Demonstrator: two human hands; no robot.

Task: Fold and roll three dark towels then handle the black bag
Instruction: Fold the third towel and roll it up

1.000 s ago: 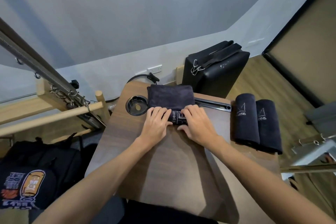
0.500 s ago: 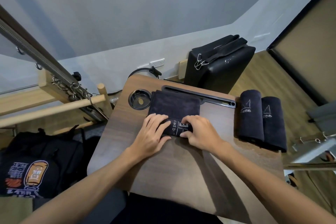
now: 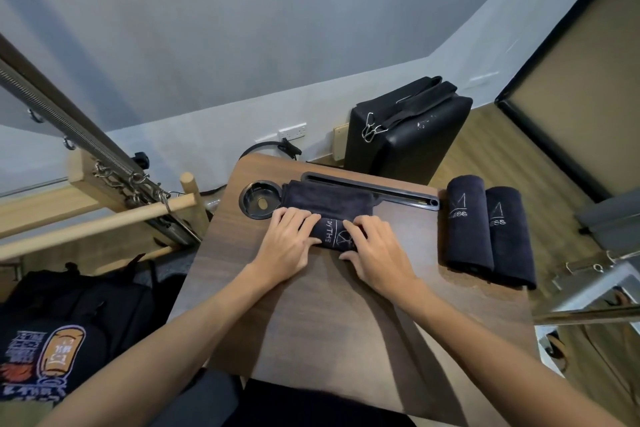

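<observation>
Both hands lie side by side on the near, rolled part of a dark towel [image 3: 329, 199]. The left hand [image 3: 285, 243] has its fingers laid nearly straight over the roll, its grip loose, pressing down rather than closing round anything. The right hand [image 3: 375, 246] has its fingers bent over the top of the roll and its thumb tucked against the near edge, so its grip curls round the cloth.

The towel sits on a dark wood desk [image 3: 311, 315], its flat far part reaching to a black slot [image 3: 408, 196] and lying just beside a round cup hole [image 3: 259, 199]. Two rolled towels [image 3: 488, 232] lie touching each other at the desk's right edge. Behind the desk a black bag [image 3: 415, 142] stands on the wooden floor against a grey wall with raised letters reading STATION.

The towel is very dark, soft-looking, with pale stitched lettering and a round emblem showing between the hands.
</observation>
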